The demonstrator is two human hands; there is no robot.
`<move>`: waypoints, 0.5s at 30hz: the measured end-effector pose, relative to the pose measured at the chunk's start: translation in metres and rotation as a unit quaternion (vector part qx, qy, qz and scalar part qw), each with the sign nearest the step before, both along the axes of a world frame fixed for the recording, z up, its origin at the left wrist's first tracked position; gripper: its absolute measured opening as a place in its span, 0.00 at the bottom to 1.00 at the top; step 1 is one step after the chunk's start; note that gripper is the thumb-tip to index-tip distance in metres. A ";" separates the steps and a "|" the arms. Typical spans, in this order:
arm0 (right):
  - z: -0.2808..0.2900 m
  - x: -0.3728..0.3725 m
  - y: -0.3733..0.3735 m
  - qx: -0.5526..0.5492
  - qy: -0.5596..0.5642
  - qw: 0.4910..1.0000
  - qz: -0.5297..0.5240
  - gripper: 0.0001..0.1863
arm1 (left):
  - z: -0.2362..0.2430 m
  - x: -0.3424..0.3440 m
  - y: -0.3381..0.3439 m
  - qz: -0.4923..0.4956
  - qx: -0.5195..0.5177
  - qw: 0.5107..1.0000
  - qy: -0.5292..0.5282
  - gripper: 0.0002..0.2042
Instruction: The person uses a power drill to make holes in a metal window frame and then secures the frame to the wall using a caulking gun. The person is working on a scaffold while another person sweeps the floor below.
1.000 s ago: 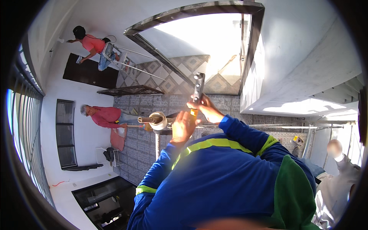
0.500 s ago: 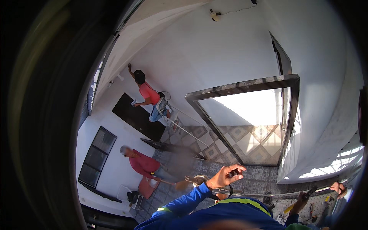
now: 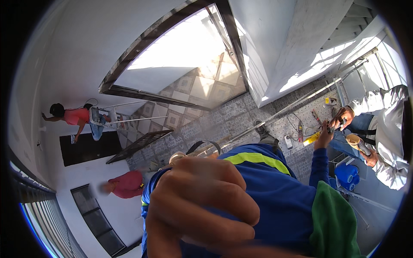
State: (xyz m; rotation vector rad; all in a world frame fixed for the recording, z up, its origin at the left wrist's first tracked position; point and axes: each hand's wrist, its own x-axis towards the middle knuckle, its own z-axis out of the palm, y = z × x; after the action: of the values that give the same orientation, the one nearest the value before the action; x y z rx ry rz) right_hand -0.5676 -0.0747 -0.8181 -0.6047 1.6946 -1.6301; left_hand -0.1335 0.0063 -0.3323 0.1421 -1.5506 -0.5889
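Note:
My left hand (image 3: 202,195) looms large and partly blurred close to the view, its fingers curled inward. Its palm is hidden, so anything inside cannot be made out. Out to the right, my right hand (image 3: 325,138) is closed around a small dark tool (image 3: 330,128). A co-worker's hand (image 3: 345,117) is right beside that tool, seemingly touching it. A yellow tool (image 3: 312,138) shows next to my right hand; whether I grip it too is unclear. The co-worker's other hand (image 3: 371,159) holds a tan, rounded object with a handle (image 3: 357,142).
Hand tools (image 3: 300,129) and a white block (image 3: 288,142) lie on the speckled floor. A long metal bar (image 3: 284,111) crosses behind. Blue containers (image 3: 346,176) stand at right. One person (image 3: 77,116) is on a stepladder (image 3: 129,120); another in red (image 3: 125,185) is at left.
The view has swung, shifting the room leftward and showing more of the co-worker at right. My left hand has come much closer to the view. My right hand still grips the dark tool.

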 end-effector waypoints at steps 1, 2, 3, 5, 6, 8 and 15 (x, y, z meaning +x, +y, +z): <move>0.007 -0.010 -0.004 -0.005 -0.003 1.000 -0.013 0.22 | -0.008 -0.001 -0.002 -0.047 -0.020 0.999 0.008 0.25; 0.018 -0.028 -0.018 -0.032 0.018 0.999 -0.019 0.22 | -0.012 0.003 -0.003 -0.108 -0.013 0.994 -0.008 0.27; 0.031 -0.046 -0.031 -0.044 0.011 0.998 -0.033 0.22 | -0.017 0.002 0.000 -0.128 0.018 0.991 -0.023 0.29; 0.071 -0.083 -0.057 -0.066 0.105 0.992 -0.026 0.29 | -0.021 0.001 0.011 -0.121 0.108 0.985 -0.052 0.35; 0.090 -0.091 -0.066 -0.046 0.208 0.976 -0.053 0.34 | -0.025 0.001 0.013 -0.105 0.135 0.983 -0.064 0.37; 0.128 -0.085 -0.066 -0.025 0.456 0.879 -0.136 0.46 | -0.023 0.001 0.019 -0.082 0.164 0.980 -0.082 0.41; 0.222 0.110 -0.093 -0.180 0.421 0.879 0.132 0.37 | -0.015 0.018 0.010 0.035 0.244 0.943 -0.223 0.27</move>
State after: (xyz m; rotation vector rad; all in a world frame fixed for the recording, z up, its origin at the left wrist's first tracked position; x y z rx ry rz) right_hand -0.4574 -0.1680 -0.5964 -1.8588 1.7366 -1.5819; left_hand -0.1154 0.0165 -0.3477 0.7489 -1.7934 -0.9211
